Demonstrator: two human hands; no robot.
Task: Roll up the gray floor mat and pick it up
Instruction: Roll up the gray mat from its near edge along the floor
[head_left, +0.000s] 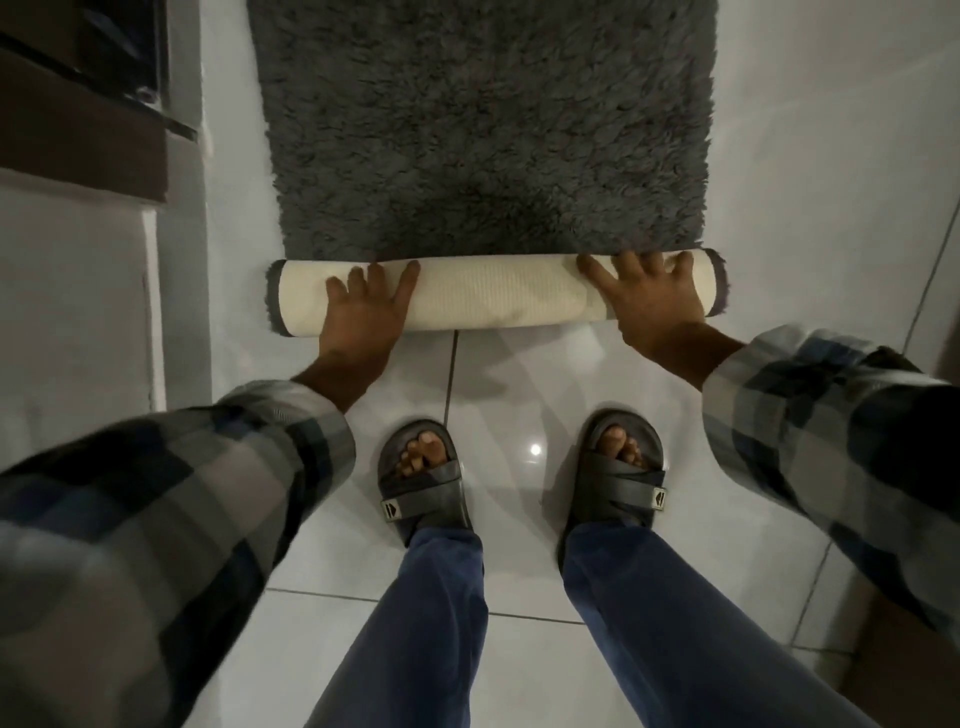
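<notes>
Head view: gray floor mat (483, 130) lies on the white tiled floor (530, 395), its near end rolled into a cream-backed roll (493, 293) just ahead of the sandalled feet (423, 480). Left hand (363, 312) and right hand (647, 299) rest flat on the roll, fingers spread, gripping nothing. Judgement: rolling is at an early stage; even pressure from both hands should keep the ends square. Glossy tiles may let the mat slip. A wall edge (182, 234) stands near the left; room is narrow.
</notes>
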